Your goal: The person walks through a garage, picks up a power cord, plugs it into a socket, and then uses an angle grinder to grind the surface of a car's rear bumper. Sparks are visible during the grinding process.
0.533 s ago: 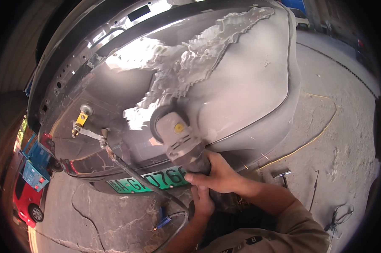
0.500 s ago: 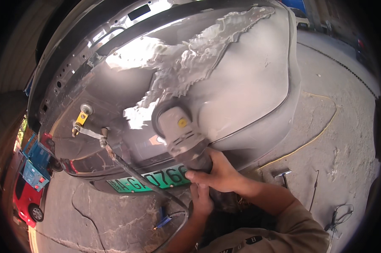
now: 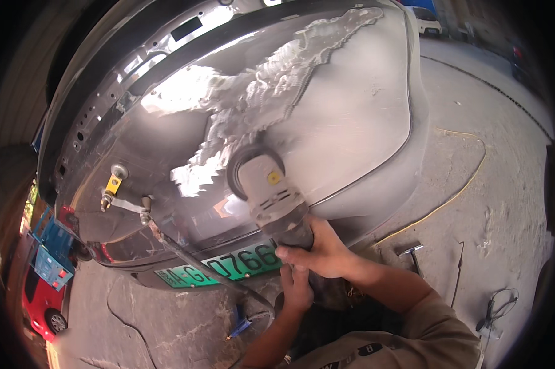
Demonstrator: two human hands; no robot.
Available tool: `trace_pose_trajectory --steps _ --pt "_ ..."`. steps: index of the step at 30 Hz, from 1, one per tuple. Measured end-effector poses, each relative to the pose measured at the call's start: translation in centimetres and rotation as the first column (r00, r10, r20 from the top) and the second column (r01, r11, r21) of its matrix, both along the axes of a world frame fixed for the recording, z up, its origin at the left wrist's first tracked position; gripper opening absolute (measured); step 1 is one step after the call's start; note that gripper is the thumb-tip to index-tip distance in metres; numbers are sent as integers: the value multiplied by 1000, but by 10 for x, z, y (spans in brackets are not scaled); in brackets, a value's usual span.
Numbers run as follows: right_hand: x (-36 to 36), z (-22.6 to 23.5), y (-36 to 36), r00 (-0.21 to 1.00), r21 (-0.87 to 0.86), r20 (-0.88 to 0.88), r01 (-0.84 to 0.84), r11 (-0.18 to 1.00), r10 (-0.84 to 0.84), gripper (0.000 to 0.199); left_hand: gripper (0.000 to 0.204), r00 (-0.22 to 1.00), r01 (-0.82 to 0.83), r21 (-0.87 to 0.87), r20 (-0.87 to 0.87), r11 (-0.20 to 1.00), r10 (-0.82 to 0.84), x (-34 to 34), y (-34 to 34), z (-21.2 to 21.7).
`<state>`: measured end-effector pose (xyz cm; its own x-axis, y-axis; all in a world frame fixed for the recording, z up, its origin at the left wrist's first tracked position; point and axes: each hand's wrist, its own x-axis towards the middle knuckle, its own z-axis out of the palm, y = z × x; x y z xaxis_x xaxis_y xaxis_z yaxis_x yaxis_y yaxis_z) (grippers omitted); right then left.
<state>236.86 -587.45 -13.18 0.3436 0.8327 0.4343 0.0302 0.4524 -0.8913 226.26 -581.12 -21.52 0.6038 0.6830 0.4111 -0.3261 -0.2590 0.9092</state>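
Note:
My right hand (image 3: 326,249) is wrapped round the dark body of an angle grinder (image 3: 271,203) with a grey head. Lower down, my left hand (image 3: 296,286) is closed on the rear part of the same grinder, its grip partly hidden. The grinder's round disc lies against or just over a dark grey car rear panel (image 3: 173,129); I cannot tell if it touches. A jagged strip of shiny bare metal (image 3: 253,92) runs diagonally across the panel, with a dull, pale sanded area (image 3: 351,104) to its right. Below the disc, a green licence plate (image 3: 228,264) is partly covered by the grinder.
A yellow metal clamp piece (image 3: 114,184) and a bar with a thick cable (image 3: 191,252) are attached to the panel's left. On the floor lie a hammer (image 3: 412,251), a blue-handled tool (image 3: 239,323) and a yellow cord (image 3: 455,200). A red car (image 3: 40,307) stands left.
The view has shifted slightly. Across the panel, the grinder's head has moved a little to the right and away from me. Both hands keep their hold.

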Motion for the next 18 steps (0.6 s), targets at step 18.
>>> trace_pose_trajectory --steps 18 --pt "16 -6 1 963 263 168 161 951 -210 41 47 999 33 45 7 998 -33 19 4 -13"
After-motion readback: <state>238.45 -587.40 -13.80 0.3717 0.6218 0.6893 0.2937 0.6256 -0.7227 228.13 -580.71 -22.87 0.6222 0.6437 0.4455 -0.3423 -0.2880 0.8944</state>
